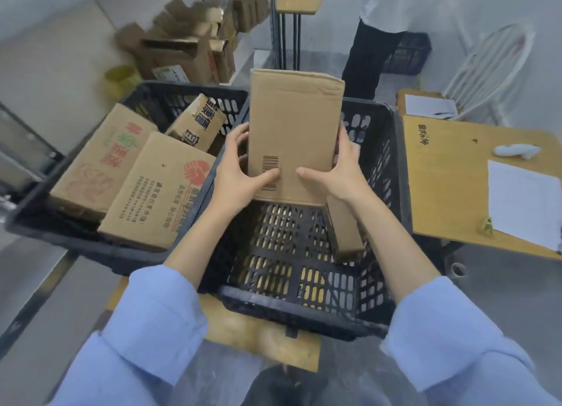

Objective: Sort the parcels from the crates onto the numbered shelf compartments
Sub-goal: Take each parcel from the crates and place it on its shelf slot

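In front of me sit two black slotted crates side by side: the nearer crate [304, 302], right under my arms, rests on a yellowish tabletop [243, 326], and the left crate [39, 223] touches its rim. The left crate holds three printed cartons lying at a slant: a large carton with a red fist mark [155, 198], a carton with a green and red print [103, 162] beside it, and a smaller carton with bold dark characters [197, 122] behind them. To my right stands a desk [450, 177] with a white sheet [526, 201] clipped near its edge. Farther back, opened empty boxes [182, 46] are stacked along the wall, and a person [374, 40] in dark trousers stands near a white chair [492, 61].

I hold a plain flat parcel [295, 131] upright above the nearer crate, with its lower edge over the crate's open bottom. My left hand [240, 174] grips its left edge, thumb laid across the barcode [270, 162] on the face. My right hand [337, 174] clasps the right edge, thumb on the front, fingers wrapped behind. One narrow box [346, 235] leans inside the nearer crate against its right wall, just below my right wrist
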The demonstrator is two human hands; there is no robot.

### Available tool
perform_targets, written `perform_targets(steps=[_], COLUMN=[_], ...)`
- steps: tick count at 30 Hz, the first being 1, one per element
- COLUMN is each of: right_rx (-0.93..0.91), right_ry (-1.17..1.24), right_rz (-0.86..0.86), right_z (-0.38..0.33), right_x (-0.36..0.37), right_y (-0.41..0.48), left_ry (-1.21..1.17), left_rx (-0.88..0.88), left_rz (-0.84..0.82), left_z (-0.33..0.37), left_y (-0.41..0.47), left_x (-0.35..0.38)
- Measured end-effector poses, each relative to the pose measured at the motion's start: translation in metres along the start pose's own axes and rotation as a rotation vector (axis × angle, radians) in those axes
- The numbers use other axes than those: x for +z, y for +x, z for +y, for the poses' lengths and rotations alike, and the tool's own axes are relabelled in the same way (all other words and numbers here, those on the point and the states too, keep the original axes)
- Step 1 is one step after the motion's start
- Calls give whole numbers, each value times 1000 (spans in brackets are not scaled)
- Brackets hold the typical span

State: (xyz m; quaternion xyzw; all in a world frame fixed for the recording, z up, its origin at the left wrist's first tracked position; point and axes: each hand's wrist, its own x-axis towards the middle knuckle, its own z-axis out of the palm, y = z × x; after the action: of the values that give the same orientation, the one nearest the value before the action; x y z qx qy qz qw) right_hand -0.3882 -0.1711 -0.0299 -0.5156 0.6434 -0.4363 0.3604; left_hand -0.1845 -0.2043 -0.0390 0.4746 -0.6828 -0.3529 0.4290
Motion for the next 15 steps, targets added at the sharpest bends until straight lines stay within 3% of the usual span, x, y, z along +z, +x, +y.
perform_targets(steps=[8, 15], right_rx=[-217, -349], right_ry=[54, 204], right_rz=[-122, -350], right_z=[-74, -108], right_x=[9, 45], right_y=[-26, -61], left_ry=[-50, 39], left_rx=[26, 63], left_rz=[239, 523], left_z=[65, 87], left_y=[-43, -108], left_x=[-49, -104])
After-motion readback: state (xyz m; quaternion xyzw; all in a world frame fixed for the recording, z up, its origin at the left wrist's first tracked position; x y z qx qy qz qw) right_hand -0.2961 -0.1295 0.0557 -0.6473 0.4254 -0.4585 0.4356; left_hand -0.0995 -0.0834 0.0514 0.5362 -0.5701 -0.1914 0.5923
